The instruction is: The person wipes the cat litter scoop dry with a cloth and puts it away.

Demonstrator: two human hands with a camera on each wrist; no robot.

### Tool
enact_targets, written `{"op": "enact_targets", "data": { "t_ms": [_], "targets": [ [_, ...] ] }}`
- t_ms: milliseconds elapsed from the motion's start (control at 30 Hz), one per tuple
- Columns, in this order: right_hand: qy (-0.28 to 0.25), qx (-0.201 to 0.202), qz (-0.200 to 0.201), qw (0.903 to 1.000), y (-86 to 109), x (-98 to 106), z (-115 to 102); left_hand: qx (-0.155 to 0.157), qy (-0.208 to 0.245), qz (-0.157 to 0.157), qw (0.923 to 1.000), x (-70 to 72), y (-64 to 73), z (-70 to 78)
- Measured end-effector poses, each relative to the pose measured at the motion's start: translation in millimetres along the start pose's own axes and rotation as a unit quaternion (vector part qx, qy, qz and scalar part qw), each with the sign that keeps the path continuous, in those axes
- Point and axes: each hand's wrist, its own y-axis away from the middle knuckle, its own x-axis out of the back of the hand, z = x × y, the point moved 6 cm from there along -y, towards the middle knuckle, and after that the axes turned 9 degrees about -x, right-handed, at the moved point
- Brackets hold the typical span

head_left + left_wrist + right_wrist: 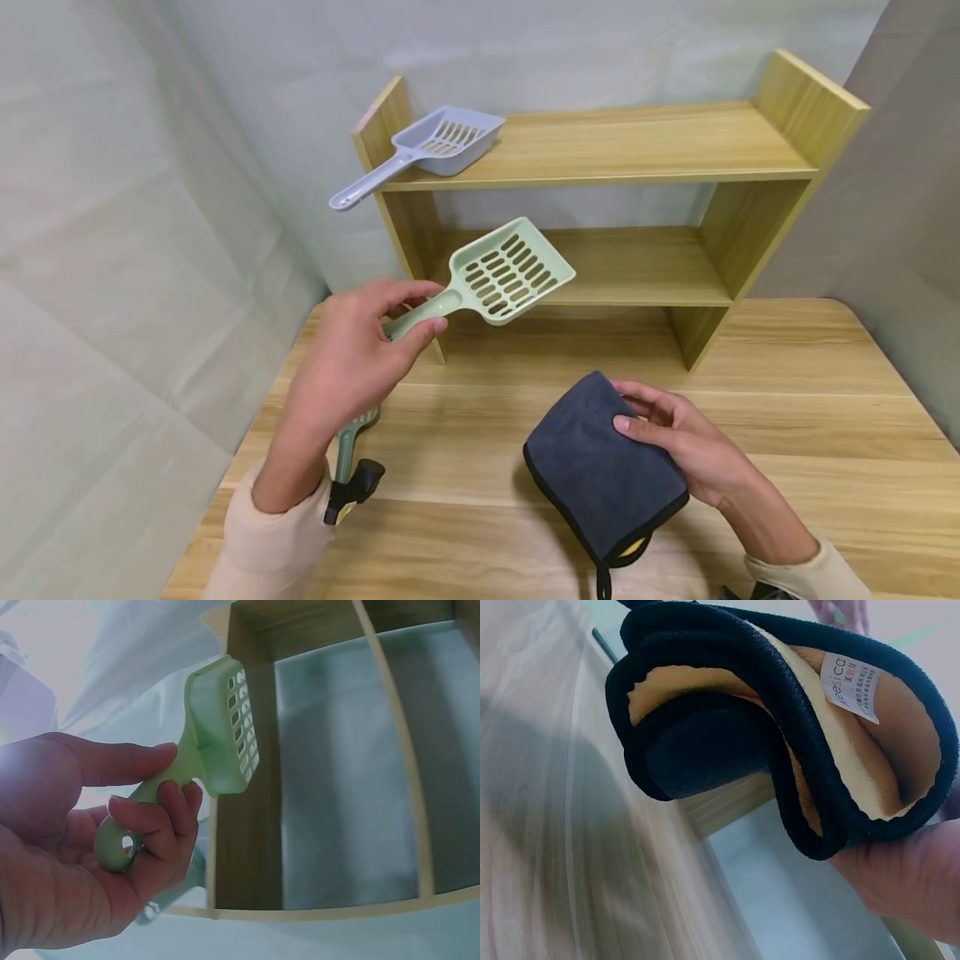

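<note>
My left hand [356, 350] grips the handle of a light green litter scoop [513, 271], whose slotted pan tilts up in front of the shelf. In the left wrist view the thumb and curled fingers wrap the scoop's handle [150, 791], and its end hole shows. My right hand [682, 442] holds a folded cleaning cloth [603, 458] above the table, thumb on top and fingers behind. The cloth is dark blue-grey outside with black edging and a hanging loop. In the right wrist view its yellow inner layers [855, 750] and a white label [851, 684] show.
A wooden two-tier shelf [600, 179] stands at the back of the wooden table [825, 400]. On its top board lies a lavender litter scoop [450, 137], handle jutting past the left front edge. A darker green scoop [345, 454] lies on the table, partly hidden by my left arm.
</note>
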Motion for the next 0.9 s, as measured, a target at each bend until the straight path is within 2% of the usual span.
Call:
{"op": "enact_targets", "data": {
  "t_ms": [167, 433, 667, 900],
  "targets": [
    [0.002, 0.001, -0.001, 1.0, 0.2, 0.5, -0.2, -0.01, -0.014, 0.006, 0.9998, 10.8, -13.9, 10.4],
    [-0.001, 0.0, -0.008, 1.0, -0.3, 2.4, 1.1, -0.015, -0.007, 0.011, 0.9998, 23.7, -37.8, 20.8],
    [-0.001, -0.005, -0.007, 1.0, -1.3, 4.6, 1.4, 0.003, -0.006, 0.004, 1.0, 29.2, -65.1, 21.8],
    [0.0, -0.001, -0.011, 0.9999, -1.9, 4.9, 0.8, 0.052, -0.01, -0.014, 0.9985, 23.9, -95.5, 15.7]
  ]
}}
